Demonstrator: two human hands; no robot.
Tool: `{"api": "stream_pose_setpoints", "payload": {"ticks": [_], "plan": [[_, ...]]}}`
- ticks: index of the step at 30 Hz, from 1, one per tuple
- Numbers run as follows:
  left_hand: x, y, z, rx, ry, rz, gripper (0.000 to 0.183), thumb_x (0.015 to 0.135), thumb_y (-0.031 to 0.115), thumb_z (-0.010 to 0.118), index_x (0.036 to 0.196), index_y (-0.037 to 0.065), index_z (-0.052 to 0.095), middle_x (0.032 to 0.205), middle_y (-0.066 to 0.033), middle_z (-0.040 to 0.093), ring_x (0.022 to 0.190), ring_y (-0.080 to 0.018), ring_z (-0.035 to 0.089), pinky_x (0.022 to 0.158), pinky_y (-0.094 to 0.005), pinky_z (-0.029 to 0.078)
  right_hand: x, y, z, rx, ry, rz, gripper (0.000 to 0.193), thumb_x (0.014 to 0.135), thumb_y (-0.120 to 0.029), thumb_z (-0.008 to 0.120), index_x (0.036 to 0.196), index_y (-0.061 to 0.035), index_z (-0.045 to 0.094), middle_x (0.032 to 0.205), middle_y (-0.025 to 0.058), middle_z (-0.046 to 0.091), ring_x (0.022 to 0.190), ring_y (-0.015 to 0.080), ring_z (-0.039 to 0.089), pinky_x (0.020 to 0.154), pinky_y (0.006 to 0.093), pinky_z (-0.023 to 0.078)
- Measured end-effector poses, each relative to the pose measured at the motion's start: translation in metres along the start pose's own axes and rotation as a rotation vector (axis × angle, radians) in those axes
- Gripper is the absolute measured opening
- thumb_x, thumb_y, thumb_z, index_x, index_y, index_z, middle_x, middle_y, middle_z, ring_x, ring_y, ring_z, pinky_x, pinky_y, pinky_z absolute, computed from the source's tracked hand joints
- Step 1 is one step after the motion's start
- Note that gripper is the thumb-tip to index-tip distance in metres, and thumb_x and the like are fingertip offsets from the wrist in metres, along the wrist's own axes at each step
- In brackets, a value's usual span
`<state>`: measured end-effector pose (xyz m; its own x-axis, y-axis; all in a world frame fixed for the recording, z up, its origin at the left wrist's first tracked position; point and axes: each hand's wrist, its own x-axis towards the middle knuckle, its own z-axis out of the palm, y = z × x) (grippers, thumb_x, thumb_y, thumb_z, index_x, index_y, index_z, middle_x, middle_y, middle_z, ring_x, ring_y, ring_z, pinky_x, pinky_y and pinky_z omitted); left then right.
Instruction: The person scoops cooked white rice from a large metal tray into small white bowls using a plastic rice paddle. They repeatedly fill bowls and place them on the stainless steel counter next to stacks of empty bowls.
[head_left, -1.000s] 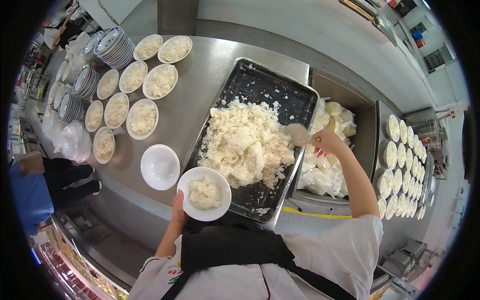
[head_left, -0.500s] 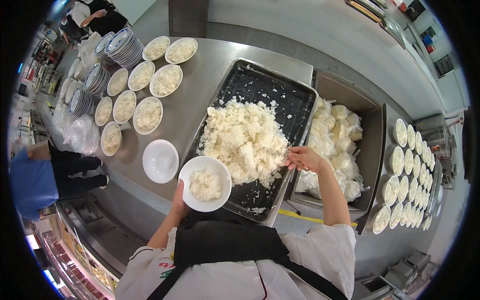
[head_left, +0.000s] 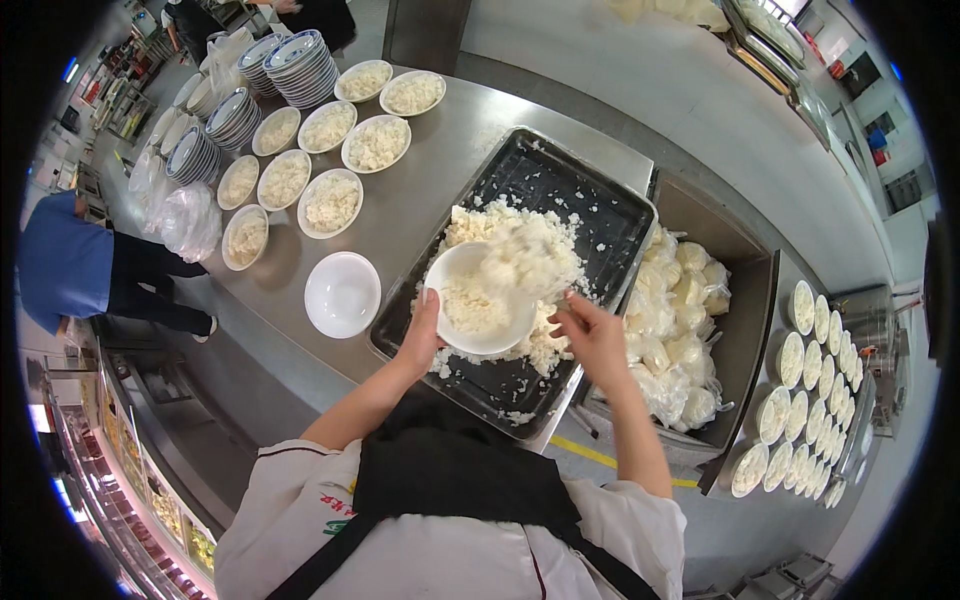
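Note:
My left hand [head_left: 420, 340] grips the side of a white bowl [head_left: 460, 260] and holds it tilted over the rice heap. Loose rice [head_left: 475, 312] lies inside this bowl. At its right side my right hand [head_left: 592, 338] is closed on the handle of a scoop, which is mostly hidden by rice and the hand. A clump of rice [head_left: 525, 262], smeared by motion, hangs over the bowl's right rim. Beneath both hands, a large black tray [head_left: 480, 392] bears the rest of the heaped white rice [head_left: 550, 345]. Another white bowl [head_left: 342, 295], with nothing inside, stands left of the tray.
Several rice-filled bowls [head_left: 330, 204] cover the steel table's left part, beside stacked blue-rimmed dishes [head_left: 301, 72] and plastic bags [head_left: 190, 222]. A grey bin [head_left: 735, 240] of bagged pale food stands right. More filled bowls [head_left: 774, 414] line the far right. A person [head_left: 70, 260] in blue stands left.
My left hand has brought the bowl right and up, from the tray's near-left edge to over the rice. A clump of rice has been lifted from the heap to the bowl.

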<state>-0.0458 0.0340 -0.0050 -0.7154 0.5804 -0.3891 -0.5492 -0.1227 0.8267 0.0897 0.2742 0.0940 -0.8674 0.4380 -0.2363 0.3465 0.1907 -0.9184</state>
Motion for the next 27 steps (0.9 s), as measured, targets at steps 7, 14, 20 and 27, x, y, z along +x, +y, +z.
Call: {"api": "stream_pose_setpoints", "payload": {"ticks": [7, 14, 20, 27], "plan": [[-0.003, 0.007, 0.023, -0.099, -0.128, 0.019, 0.076, 0.100, 0.064, 0.022, 0.154, 0.010, 0.021, 0.156, -0.0097, 0.033, 0.141, -0.0223, 0.037, 0.114, -0.0406, 0.035, -0.046, -0.014, 0.038, -0.722, 0.319, -0.384, 0.050, 0.086, 0.001, 0.059, 0.134, -0.0141, 0.060, 0.085, 0.0132, 0.066, 0.065, 0.0298, 0.065, 0.056, 0.0389, 0.051], [-0.015, 0.009, 0.025, -0.175, -0.093, -0.146, 0.075, 0.100, 0.066, 0.020, 0.150, 0.011, 0.032, 0.144, -0.0070, 0.048, 0.130, -0.0208, 0.051, 0.104, -0.0386, 0.046, -0.092, -0.007, 0.082, -0.965, 0.093, -0.403, 0.066, 0.083, 0.000, 0.057, 0.145, -0.0184, 0.047, 0.088, 0.0062, 0.059, 0.062, 0.0205, 0.064, 0.051, 0.0323, 0.052], [-0.025, 0.010, -0.011, -0.285, -0.043, -0.110, 0.077, 0.099, 0.067, 0.017, 0.151, 0.012, 0.030, 0.147, -0.0074, 0.046, 0.133, -0.0228, 0.048, 0.107, -0.0417, 0.043, -0.097, 0.003, 0.067, -0.397, 0.153, -0.334, 0.059, 0.085, 0.004, 0.059, 0.140, -0.0167, 0.054, 0.094, 0.0096, 0.069, 0.071, 0.0219, 0.070, 0.060, 0.0357, 0.057], [-0.049, 0.015, -0.047, -0.292, 0.086, -0.067, 0.072, 0.102, 0.061, 0.019, 0.153, 0.010, 0.025, 0.153, -0.0086, 0.039, 0.140, -0.0235, 0.039, 0.114, -0.0413, 0.034, -0.005, 0.068, -0.051, -0.059, 0.294, 0.279, 0.038, 0.099, -0.009, 0.051, 0.136, -0.0061, 0.055, 0.085, 0.0119, 0.071, 0.068, 0.0185, 0.072, 0.049, 0.0285, 0.055]]}}
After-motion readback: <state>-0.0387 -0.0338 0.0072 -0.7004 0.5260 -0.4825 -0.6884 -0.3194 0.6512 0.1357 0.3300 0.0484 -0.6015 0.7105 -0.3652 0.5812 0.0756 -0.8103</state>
